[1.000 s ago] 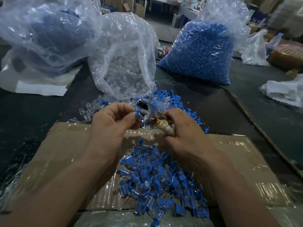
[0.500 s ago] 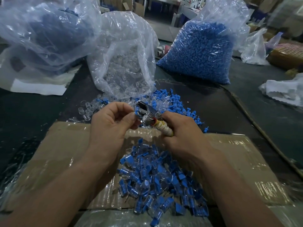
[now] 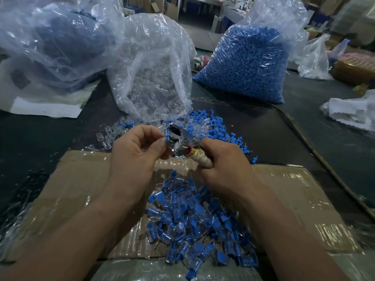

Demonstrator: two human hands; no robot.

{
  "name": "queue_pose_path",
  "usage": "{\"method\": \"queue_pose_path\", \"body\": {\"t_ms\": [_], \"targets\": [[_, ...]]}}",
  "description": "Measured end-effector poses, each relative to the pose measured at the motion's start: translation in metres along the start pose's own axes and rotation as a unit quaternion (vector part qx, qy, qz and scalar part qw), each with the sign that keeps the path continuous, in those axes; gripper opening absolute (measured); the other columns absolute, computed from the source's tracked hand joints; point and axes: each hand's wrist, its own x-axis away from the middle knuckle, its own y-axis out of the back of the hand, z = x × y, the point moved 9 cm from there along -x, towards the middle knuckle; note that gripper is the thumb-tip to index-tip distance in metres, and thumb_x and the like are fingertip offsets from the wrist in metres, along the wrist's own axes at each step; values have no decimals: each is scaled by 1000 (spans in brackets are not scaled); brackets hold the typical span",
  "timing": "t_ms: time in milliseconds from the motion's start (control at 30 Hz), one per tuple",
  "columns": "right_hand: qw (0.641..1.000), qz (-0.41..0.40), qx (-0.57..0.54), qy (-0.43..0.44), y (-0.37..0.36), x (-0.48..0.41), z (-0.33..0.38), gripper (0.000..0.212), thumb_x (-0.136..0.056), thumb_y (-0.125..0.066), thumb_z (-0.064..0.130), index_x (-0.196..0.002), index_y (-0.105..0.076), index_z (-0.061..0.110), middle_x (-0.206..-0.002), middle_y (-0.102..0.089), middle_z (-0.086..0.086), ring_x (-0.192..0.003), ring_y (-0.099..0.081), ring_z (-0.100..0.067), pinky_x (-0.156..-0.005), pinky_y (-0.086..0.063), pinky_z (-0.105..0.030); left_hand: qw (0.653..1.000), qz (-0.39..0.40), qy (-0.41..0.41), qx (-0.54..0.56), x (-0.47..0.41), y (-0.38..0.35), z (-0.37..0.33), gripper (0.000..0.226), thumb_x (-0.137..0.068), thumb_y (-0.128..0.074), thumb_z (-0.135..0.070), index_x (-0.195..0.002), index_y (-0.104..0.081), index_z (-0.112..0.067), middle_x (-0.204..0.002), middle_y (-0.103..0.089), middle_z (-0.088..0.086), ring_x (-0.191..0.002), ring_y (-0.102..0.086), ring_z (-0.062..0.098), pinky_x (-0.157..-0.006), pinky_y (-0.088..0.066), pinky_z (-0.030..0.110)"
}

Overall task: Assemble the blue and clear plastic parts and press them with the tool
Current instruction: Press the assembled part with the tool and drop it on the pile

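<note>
Between the hands, over the cardboard's far edge | blue part pinched by left hand thumb and forefinger, at the head of the shiny metal tool | right hand fingers curled round its tape-wrapped handle | judgement: seat part square, squeeze evenly, slick plastic may skew | near: glossy assembled pile | far: crinkled bag of clear parts
</note>
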Motion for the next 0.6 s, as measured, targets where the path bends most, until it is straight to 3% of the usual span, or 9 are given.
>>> {"method": "queue_pose_path", "body": {"t_ms": [367,467,600], "targets": [[999,33,11,-20,5,-2,-19,35,-71,-67,14,-105,-59,17,-88,-52,8,-83,-48,-12,-71,-37,-27,998,-11,43,48,-2,6,10,16,-79,-59,2,-78,-63,-13,-66,-69,-3,-59,-65,7,-56,-50,13],[997,57,22,-45,8,-2,-31,34,-71,-69,16,-104,-61,18,-88,-56,7,-83,-52,-14,-73,-44,-31,995,41,58,68,-4,4,11,13,-72,-62,-7,-75,-71,-17,-69,-70,3,-59,-64,12,-53,-51,17],[993,101,30,-61,4,-1,-41,32,-70,-71,20,-101,-62,25,-83,-54,13,-80,-52,-10,-70,-44,-29,978,169,107,61,6,-19,14,15,-58,-70,-20,-73,-73,-21,-67,-69,6,-49,-57,10,-45,-46,20]]}}
